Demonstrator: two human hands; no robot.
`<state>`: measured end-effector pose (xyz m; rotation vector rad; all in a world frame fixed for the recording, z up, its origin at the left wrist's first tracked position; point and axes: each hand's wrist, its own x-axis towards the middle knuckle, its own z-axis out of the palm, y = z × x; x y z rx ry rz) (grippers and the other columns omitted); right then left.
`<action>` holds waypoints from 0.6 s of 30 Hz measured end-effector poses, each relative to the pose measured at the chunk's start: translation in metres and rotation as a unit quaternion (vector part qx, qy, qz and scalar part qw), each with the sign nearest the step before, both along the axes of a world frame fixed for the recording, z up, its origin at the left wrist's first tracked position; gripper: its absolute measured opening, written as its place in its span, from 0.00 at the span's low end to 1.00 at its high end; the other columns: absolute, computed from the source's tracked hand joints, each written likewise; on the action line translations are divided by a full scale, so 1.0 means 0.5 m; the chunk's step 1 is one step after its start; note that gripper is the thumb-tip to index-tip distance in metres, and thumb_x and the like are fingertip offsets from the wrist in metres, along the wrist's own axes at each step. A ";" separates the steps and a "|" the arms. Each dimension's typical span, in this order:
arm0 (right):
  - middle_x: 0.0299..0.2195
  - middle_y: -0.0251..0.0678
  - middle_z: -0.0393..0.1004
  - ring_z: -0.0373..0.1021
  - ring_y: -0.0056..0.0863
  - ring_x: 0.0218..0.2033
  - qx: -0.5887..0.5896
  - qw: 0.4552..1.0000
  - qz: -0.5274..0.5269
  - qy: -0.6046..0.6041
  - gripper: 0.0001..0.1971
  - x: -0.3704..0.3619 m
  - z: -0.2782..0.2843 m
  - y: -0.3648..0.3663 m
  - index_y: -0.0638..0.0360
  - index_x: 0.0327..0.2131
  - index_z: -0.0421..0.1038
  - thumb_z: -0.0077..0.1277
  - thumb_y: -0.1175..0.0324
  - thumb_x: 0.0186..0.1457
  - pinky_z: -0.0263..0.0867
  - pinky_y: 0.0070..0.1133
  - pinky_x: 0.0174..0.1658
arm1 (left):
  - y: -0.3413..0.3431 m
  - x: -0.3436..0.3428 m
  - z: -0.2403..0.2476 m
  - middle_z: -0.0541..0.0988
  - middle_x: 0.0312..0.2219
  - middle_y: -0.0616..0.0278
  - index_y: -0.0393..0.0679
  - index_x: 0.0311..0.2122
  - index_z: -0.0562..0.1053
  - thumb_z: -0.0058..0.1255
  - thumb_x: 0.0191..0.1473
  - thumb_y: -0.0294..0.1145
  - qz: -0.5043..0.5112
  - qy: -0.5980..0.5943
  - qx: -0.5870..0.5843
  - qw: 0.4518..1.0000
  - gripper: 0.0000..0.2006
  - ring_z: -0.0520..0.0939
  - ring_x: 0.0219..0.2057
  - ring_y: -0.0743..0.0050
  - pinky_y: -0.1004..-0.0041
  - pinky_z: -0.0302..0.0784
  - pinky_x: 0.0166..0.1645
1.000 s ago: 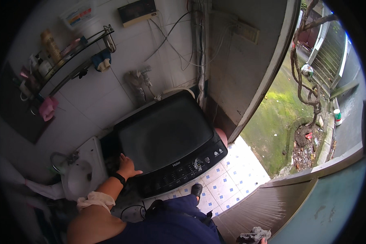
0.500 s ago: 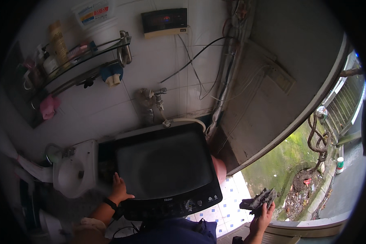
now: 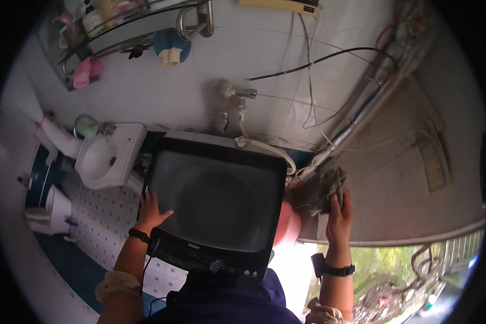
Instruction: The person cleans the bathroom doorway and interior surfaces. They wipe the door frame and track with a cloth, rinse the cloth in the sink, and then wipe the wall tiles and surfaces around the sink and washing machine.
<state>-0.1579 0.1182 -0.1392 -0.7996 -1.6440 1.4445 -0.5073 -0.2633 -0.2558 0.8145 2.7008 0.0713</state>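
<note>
A top-loading washing machine (image 3: 210, 200) with a dark, see-through lid stands in front of me. My left hand (image 3: 152, 213) rests on the left edge of its top, fingers spread and holding nothing. To the right of the machine, my right hand (image 3: 339, 216) is raised and closed around a crumpled grey rag (image 3: 328, 189). The rag is beside the dirty lower part of the door panel (image 3: 383, 200); I cannot tell whether the two touch.
A tap (image 3: 247, 93) with a pale hose (image 3: 267, 152) is behind the machine. A white washbasin (image 3: 100, 156) stands left, and a pink bucket-like container (image 3: 288, 224) right. Pipes (image 3: 356, 121) and loose cables run along the corner. A shelf (image 3: 140, 16) with bottles hangs above.
My right hand has carried the rag from above the doorway up and forward to beside the panel. My left hand stays on the machine's left edge. The view has turned.
</note>
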 end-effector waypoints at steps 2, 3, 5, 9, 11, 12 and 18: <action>0.47 0.36 0.65 0.61 0.21 0.47 0.007 0.999 0.046 0.026 0.18 -0.079 -0.008 0.051 0.65 0.51 0.60 0.43 0.71 0.58 0.56 0.18 0.51 | 0.011 0.027 -0.015 0.38 0.59 0.29 0.33 0.61 0.41 0.59 0.34 0.65 0.019 -0.001 -0.020 1.000 0.60 0.40 0.60 0.26 0.45 0.49 0.59; 0.46 0.35 0.66 0.61 0.21 0.47 0.023 0.998 0.052 0.030 0.18 -0.124 -0.006 0.069 0.66 0.51 0.60 0.43 0.71 0.58 0.55 0.18 0.51 | 0.011 0.024 -0.029 0.37 0.59 0.30 0.33 0.61 0.40 0.59 0.32 0.66 0.028 -0.009 -0.016 0.999 0.62 0.39 0.60 0.27 0.45 0.49 0.60; 0.47 0.37 0.66 0.61 0.22 0.48 0.029 0.995 0.091 0.037 0.19 -0.212 -0.028 0.118 0.66 0.52 0.59 0.43 0.71 0.59 0.55 0.18 0.52 | 0.013 0.020 -0.024 0.35 0.60 0.31 0.34 0.62 0.39 0.60 0.30 0.66 0.049 -0.042 -0.035 0.997 0.64 0.37 0.61 0.27 0.45 0.48 0.60; 0.50 0.45 0.64 0.62 0.30 0.50 -0.054 0.987 0.061 0.140 0.21 -0.342 -0.040 0.210 0.67 0.53 0.58 0.43 0.68 0.58 0.56 0.21 0.53 | 0.038 0.031 -0.005 0.35 0.60 0.32 0.34 0.62 0.38 0.61 0.28 0.66 0.070 -0.049 -0.015 0.996 0.65 0.37 0.61 0.28 0.46 0.46 0.61; 0.51 0.51 0.62 0.61 0.39 0.51 0.150 0.980 -0.075 0.104 0.21 -0.401 -0.048 0.239 0.68 0.53 0.57 0.44 0.71 0.56 0.55 0.27 0.55 | 0.040 0.035 -0.002 0.35 0.60 0.33 0.35 0.62 0.38 0.63 0.28 0.64 0.082 -0.052 -0.023 0.995 0.65 0.36 0.61 0.30 0.49 0.45 0.62; 0.51 0.51 0.62 0.61 0.39 0.51 0.149 0.982 -0.063 0.102 0.21 -0.425 -0.049 0.250 0.68 0.53 0.57 0.44 0.71 0.56 0.55 0.27 0.55 | 0.038 0.040 0.001 0.35 0.60 0.33 0.35 0.62 0.38 0.63 0.28 0.64 0.094 -0.056 -0.024 0.994 0.65 0.36 0.61 0.30 0.49 0.45 0.62; 0.57 0.42 0.57 0.48 0.56 0.58 0.594 0.772 -0.208 -0.093 0.24 -0.532 -0.054 0.369 0.52 0.53 0.61 0.45 0.77 0.50 0.48 0.42 0.58 | 0.047 0.047 0.007 0.33 0.61 0.35 0.37 0.62 0.38 0.65 0.27 0.61 0.103 -0.067 -0.016 0.992 0.65 0.35 0.62 0.33 0.51 0.46 0.62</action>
